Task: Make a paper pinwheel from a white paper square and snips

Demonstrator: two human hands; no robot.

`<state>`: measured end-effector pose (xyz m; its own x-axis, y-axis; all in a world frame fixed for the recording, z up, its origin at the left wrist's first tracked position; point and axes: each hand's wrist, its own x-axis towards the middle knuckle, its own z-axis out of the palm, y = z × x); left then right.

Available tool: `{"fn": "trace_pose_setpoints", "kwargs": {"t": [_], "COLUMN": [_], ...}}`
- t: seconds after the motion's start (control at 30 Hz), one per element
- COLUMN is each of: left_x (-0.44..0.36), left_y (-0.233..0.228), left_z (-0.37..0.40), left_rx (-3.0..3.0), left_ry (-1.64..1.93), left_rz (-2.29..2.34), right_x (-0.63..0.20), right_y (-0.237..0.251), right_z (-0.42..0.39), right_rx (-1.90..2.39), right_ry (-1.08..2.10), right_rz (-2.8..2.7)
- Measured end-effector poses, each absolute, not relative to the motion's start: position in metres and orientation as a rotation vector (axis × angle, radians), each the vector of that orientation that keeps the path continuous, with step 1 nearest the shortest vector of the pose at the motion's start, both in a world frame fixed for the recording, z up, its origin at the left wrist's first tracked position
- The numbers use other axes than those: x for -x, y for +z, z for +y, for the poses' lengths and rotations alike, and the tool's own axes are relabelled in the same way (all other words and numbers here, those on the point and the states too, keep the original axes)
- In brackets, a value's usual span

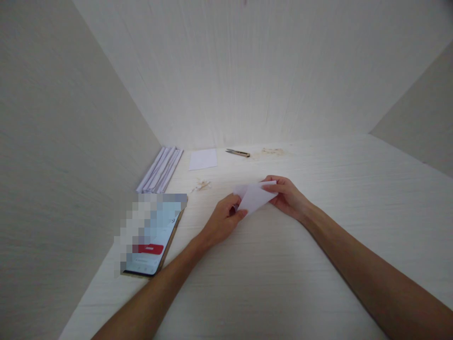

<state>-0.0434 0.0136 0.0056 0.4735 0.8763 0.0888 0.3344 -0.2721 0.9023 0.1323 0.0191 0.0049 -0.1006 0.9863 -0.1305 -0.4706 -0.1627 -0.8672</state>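
Between the two hands, just above the pale tabletop [269, 283] near its middle, a folded piece of white paper [254, 196] is held from both ends. Its long axis runs on a slant, from lower left near the left hand [222, 223] up to the right toward the right hand [288, 196].

The left hand's grip is closed on the lower left corner, thumb on top and fingers curled beneath, so the paper lies up and to the right of that pinch. The right hand's grip is closed on the upper right edge, with fingers laid flat along the top fold and the thumb hidden behind the sheet. Both hands touch the paper; neither is clearly nearer, since each has an end.

To the left, well apart from the hands, a smartphone [155, 236] lies flat with its screen lit. Behind it, a stack of folded white paper strips [161, 170] rests against the side wall. A single white sheet [203, 159] and a small pair of thread snips [238, 152] lie near the back wall, with some light scraps [201, 185] in between.
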Motion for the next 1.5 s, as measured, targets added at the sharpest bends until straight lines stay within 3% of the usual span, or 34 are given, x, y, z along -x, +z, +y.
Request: {"fn": "trace_pose_setpoints", "kwargs": {"t": [0.4,0.83,1.5], "left_x": [0.044,0.044,0.039], "left_y": [0.002,-0.002,0.005], "left_z": [0.022,0.023,0.014], "left_rx": [-1.364,-1.094,-1.263], "left_ry": [1.025,1.309,1.196], "left_rz": [1.097,1.139,1.191], "right_x": [-0.134,-0.123,-0.102], "right_y": [0.002,0.003,0.0], "right_z": [0.023,0.017,0.014], "right_rx": [0.908,0.784,0.858], "right_ry": [1.309,1.391,1.242], "right_rz": [-0.717,-0.742,-0.6]}}
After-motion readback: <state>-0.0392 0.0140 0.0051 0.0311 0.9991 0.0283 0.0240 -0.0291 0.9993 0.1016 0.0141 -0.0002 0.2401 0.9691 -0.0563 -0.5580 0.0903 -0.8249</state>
